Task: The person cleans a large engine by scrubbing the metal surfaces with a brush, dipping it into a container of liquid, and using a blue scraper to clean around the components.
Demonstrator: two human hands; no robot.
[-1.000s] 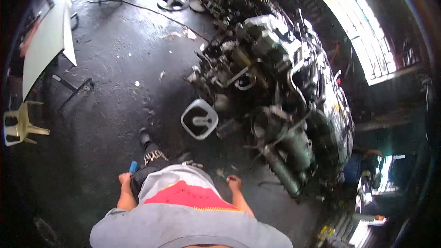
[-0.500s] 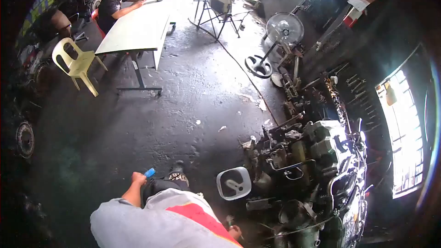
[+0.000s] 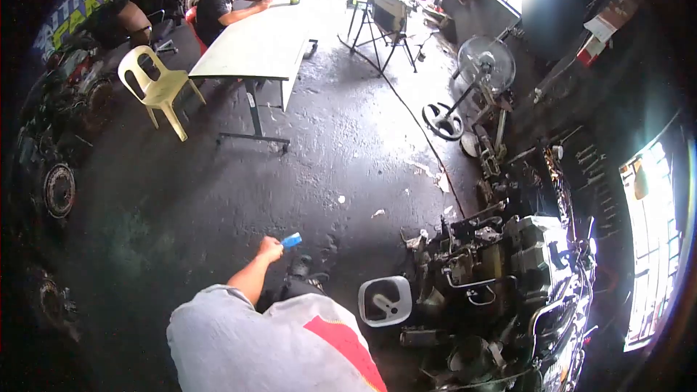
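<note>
My left hand is closed around a small blue object, held out in front of my knee over the dark floor. The blue object has a pale edge at its tip; what it is I cannot make out. My right hand is out of sight, beyond the lower edge or behind my grey and red shirt. To the right of my foot, a white square basin stands on the floor with a pale object inside.
A large engine with scattered parts fills the right side. A standing fan, folding chair and cable lie beyond. A person sits at a white table near a cream plastic chair.
My left hand has moved forward and away from my body with the blue object. My right hand, seen before near the bottom, has left the view. The camera view has shifted.
</note>
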